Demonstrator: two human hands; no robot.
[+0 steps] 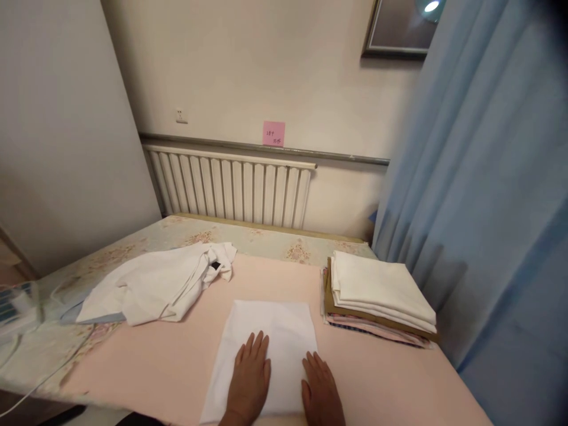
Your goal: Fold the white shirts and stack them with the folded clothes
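Observation:
A white cloth (275, 322), folded into a flat rectangle, lies in front of me on the pink sheet (373, 378). My left hand (251, 376) rests flat on its left part, palm down with the fingers stretched out. Along the cloth's right edge lies my right hand (320, 384), also palm down, fingers extended and touching the fabric. Neither hand grips anything. To the right is a stack of folded fabrics, with a cream folded cloth (377, 284) on top and a brown one (329, 302) below it.
A loose white garment (155, 284) lies crumpled at the left. Beneath the pink sheet is a floral cover (297, 251). A cord (48, 376) runs along the left side. A radiator (235, 183) stands behind the table, and a blue curtain (479, 177) hangs at the right.

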